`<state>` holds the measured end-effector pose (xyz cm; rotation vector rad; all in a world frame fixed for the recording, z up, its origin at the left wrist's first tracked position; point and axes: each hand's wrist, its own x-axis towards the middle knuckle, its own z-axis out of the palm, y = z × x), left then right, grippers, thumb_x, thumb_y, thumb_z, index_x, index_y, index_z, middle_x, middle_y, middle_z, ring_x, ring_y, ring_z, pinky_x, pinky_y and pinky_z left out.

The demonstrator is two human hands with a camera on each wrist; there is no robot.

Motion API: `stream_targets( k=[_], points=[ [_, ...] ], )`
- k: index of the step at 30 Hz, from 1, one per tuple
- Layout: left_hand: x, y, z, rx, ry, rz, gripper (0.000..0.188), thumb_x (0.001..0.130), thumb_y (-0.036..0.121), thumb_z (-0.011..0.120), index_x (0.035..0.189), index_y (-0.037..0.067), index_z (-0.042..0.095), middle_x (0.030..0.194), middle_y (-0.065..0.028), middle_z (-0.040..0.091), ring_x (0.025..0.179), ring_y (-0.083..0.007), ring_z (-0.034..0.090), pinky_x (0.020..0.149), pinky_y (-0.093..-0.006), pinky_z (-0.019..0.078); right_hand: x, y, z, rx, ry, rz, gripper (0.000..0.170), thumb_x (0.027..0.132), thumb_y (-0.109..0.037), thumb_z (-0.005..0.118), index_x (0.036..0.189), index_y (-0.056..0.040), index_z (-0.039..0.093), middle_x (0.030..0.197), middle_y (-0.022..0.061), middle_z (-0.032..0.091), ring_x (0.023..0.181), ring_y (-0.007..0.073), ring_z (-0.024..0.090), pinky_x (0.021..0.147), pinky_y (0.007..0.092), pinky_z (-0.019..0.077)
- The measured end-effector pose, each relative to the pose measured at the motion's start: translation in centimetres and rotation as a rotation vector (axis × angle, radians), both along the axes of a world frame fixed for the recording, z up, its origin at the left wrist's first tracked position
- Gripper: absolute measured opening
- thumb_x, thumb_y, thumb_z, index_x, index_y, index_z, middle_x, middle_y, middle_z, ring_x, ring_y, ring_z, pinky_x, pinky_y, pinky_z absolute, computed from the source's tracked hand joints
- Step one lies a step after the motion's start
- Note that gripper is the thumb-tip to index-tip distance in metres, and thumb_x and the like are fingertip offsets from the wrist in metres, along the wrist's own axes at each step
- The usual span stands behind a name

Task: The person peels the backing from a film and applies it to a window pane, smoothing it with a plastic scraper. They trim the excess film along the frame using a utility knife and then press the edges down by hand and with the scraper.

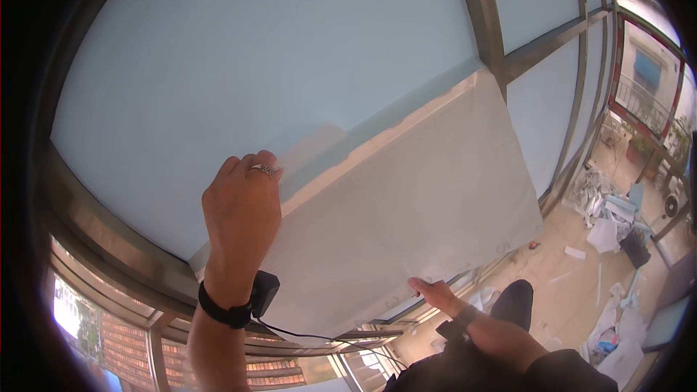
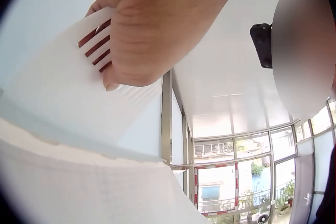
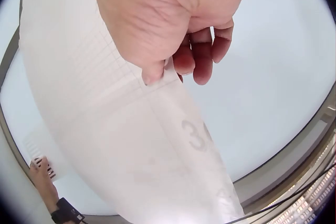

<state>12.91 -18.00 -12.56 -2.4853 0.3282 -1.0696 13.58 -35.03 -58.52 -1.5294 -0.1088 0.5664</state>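
Note:
A pale blue panel [image 1: 290, 51] fills the upper part of the head view. Across its lower part hangs a white sheet [image 1: 406, 203], its upper edge folded over. My left hand [image 1: 243, 221] is just above the sheet's left part. In the left wrist view, that hand [image 2: 152, 29] grips a white slotted plate [image 2: 73, 87] lying flat against the panel. My right hand [image 1: 439, 296] is at the sheet's lower edge. The right wrist view has the hand [image 3: 168, 19] pinching the edge of the sheet [image 3: 126, 140] between thumb and index finger, other fingers loosely curled.
Metal frame bars [image 1: 483, 11] border the panel. A black cable [image 1: 312, 336] runs from the left wrist camera past the sheet's bottom. Crumpled white scraps [image 1: 599, 199] and a dark container [image 1: 635, 248] lie on the floor [image 1: 559, 297] at right. Windows stand at lower left.

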Motion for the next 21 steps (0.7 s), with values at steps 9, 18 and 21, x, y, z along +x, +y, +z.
stream_targets(
  k=[9,18,21],
  points=[
    [-0.6,0.3,1.8,-0.011,-0.03,0.011,0.014,0.084,0.01,0.072,0.093,0.004,0.064,0.078,-0.0075,0.065,0.075,-0.0259,0.062,0.063,-0.0369,0.0523,0.6,0.1,1.3,-0.081,0.125,0.04,0.047,0.098,-0.05,0.058,0.107,-0.0062,0.073,0.082,0.0005,0.068,0.078,0.0089,0.06,0.073,0.0259,0.0493],
    [-0.6,0.1,1.7,-0.001,-0.05,0.033,0.015,0.084,0.01,0.073,0.093,0.003,0.063,0.077,-0.0074,0.065,0.074,-0.0257,0.062,0.062,-0.0365,0.0522,0.3,0.1,-0.8,0.058,0.048,-0.058,0.037,0.097,-0.04,0.064,0.094,-0.0036,0.072,0.071,0.0008,0.065,0.068,0.0097,0.059,0.066,0.0287,0.049],
    [-0.5,0.3,1.6,0.01,-0.053,0.007,0.014,0.084,0.01,0.073,0.093,0.003,0.064,0.078,-0.0076,0.065,0.075,-0.0256,0.062,0.062,-0.0364,0.0524,0.1,-0.2,-2.4,0.055,-0.208,-0.063,0.038,0.096,-0.039,0.066,0.087,-0.0026,0.07,0.069,0.0008,0.064,0.065,0.0101,0.059,0.063,0.029,0.0486]
  ],
)
